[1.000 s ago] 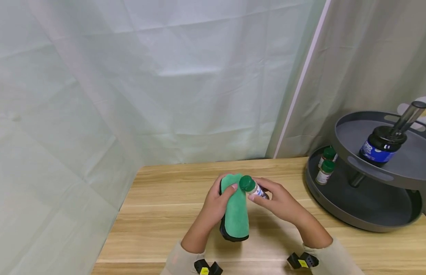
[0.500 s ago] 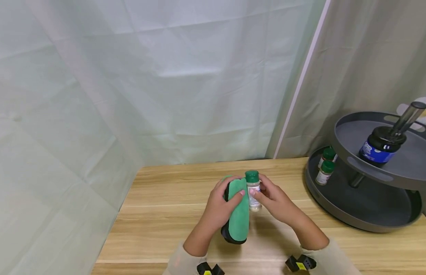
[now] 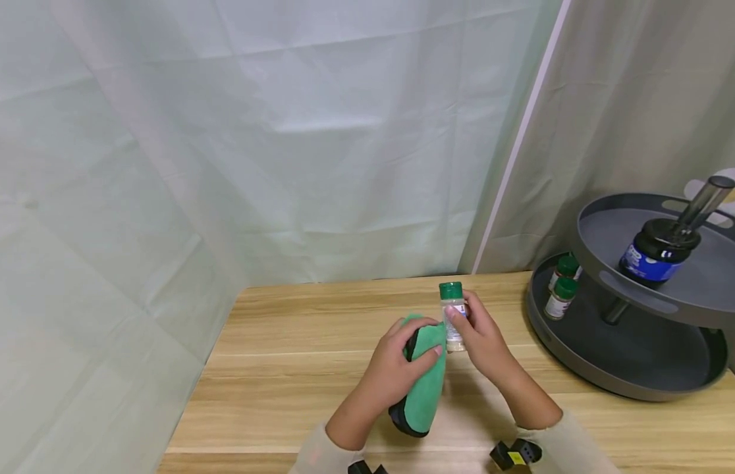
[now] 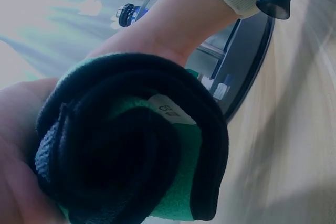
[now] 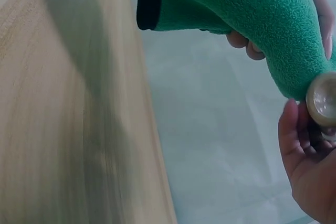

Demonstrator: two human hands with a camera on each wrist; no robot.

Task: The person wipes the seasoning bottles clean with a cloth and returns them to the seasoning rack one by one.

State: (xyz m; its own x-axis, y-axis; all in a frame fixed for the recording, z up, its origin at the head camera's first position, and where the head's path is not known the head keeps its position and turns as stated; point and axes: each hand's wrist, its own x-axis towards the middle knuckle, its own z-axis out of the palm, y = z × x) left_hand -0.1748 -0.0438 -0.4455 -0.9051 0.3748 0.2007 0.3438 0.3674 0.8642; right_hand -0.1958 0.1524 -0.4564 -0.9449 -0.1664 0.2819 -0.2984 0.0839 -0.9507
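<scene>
My left hand (image 3: 394, 368) grips a rolled green cloth (image 3: 425, 395) with dark edging, its thumb across the front. Seen end-on in the left wrist view, the cloth roll (image 4: 131, 140) shows its black-edged spiral and a small white tag. My right hand (image 3: 483, 332) holds a small spice jar (image 3: 454, 332) upright, with a green cap, a white label and pale contents. The cloth's upper end meets the side of the jar. From the right wrist view the jar's round base (image 5: 324, 100) faces the camera against the green cloth (image 5: 273, 19).
At the right stands a dark grey two-tier turntable tray (image 3: 628, 368). Its lower tier bears more green-capped jars (image 3: 560, 299); on top is a black-lidded jar with a blue label (image 3: 654, 257). Under the hands lies a wooden table (image 3: 272, 375), backed by a pale curtain (image 3: 344, 164).
The jar went from tilted to upright, and both hands moved right. The right hand rose slightly with the jar, while the cloth's lower end dropped and now leans left.
</scene>
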